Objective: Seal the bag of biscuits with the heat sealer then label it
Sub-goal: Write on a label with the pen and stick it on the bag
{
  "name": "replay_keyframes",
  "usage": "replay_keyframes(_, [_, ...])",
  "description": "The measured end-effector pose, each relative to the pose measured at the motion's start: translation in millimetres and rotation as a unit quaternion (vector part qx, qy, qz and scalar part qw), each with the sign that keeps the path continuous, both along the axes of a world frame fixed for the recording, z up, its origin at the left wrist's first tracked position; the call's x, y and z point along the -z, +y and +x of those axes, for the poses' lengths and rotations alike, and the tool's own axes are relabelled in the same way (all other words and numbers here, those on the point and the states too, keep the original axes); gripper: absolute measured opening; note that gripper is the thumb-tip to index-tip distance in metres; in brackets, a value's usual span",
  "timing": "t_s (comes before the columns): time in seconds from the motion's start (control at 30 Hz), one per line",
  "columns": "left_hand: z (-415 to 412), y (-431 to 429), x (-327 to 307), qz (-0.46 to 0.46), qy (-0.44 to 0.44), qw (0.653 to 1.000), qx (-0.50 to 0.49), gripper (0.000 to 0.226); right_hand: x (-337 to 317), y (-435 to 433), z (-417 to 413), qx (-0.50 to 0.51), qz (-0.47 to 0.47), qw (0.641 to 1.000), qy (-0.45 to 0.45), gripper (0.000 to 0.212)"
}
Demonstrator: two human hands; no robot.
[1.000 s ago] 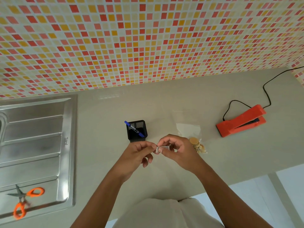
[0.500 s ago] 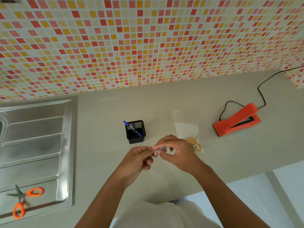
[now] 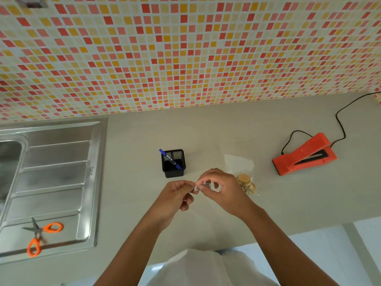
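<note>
A small white label (image 3: 203,186) is pinched between my left hand (image 3: 177,196) and my right hand (image 3: 221,187), held above the counter's middle. Each hand grips one end of it with thumb and fingertips. Just right of my right hand lies the clear bag of biscuits (image 3: 245,178), flat on the beige counter (image 3: 226,129), with round biscuits bunched at its near end. The orange heat sealer (image 3: 305,156) sits farther right with its lid raised and a black cord (image 3: 340,120) running to the wall.
A black mesh pen holder (image 3: 174,168) with a blue pen (image 3: 170,158) stands just behind my hands. A steel sink drainer (image 3: 51,182) fills the left side, with orange-handled scissors (image 3: 40,234) on it. The tiled wall rises behind the counter.
Both hands stay together on the label, with the fingers shifting slightly along it. The bag, sealer and pen holder have not moved.
</note>
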State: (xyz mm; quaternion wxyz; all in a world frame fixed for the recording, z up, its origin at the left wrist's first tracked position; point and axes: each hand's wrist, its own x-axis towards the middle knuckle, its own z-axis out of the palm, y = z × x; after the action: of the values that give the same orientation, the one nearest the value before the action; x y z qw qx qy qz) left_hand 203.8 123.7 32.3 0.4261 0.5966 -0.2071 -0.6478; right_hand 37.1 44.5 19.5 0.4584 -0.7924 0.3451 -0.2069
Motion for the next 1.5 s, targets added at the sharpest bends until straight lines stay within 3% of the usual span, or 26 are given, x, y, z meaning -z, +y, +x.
replay_keyframes(0.8, [-81.3, -33.4, 17.2, -0.011, 0.029, 0.995, -0.094, 0.026, -2.1, -58.7, -66.5, -0.045, 0.045, 0.998, -0.023, 0.008])
replay_keyframes(1.07, [-108.2, -58.5, 55.1, 0.028, -0.049, 0.988, -0.146, 0.017, 3.4, -79.0, -94.4, 0.003, 0.054, 0.998, -0.045, 0.009])
replay_keyframes(1.2, [-114.3, -66.9, 91.6, 0.060, -0.146, 0.977, -0.143, 0.018, 11.6, -84.2, -110.5, 0.049, 0.079, 0.993, -0.079, 0.011])
replay_keyframes(1.5, [-109.1, -70.8, 139.1, 0.095, -0.350, 0.924, -0.119, 0.014, 56.1, -101.6, -124.9, 0.124, 0.146, 0.980, -0.053, 0.018])
